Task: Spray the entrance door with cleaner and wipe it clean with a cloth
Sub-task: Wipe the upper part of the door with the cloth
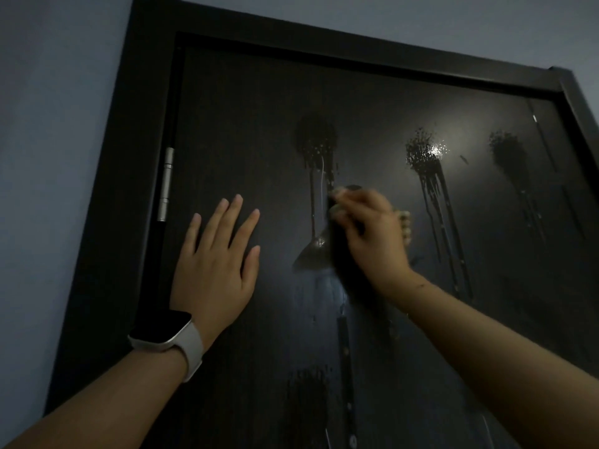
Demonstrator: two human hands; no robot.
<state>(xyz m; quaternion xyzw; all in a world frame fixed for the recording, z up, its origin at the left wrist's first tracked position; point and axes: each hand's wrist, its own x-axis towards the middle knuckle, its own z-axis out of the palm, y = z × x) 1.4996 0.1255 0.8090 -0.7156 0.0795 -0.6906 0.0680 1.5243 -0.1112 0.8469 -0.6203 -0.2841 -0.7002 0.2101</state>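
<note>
The entrance door point(246, 131) is sprayed, and by my reading the wiping has only just begun. Three patches of cleaner sit across its upper half: the middle patch point(316, 137) above the right hand, a glinting patch point(424, 153) right of that, and a dimmer patch point(507, 153) nearer the door's right edge. All three trail long vertical runs. A fourth wet patch point(308, 380) shows lower down, below the hands. Only a small smeared arc point(312, 254) just left of the right hand looks wiped, so nearly all of the panel is left to do.

The right hand point(369, 228) presses against the door under the middle patch, its fingers point(340, 210) curled and pinching a dark cloth point(345, 267), which hangs down from the grip along the door, long axis roughly vertical, lower end toward the floor. The cloth is hard to separate from the dark panel, so its full outline is uncertain.

The left hand point(214, 254) lies flat on the door, left of the cloth and just right of the silver hinge point(166, 184), fingers straight and slightly spread, holding nothing. A smartwatch point(165, 332) with a pale strap is on that wrist. No spray bottle is in view
</note>
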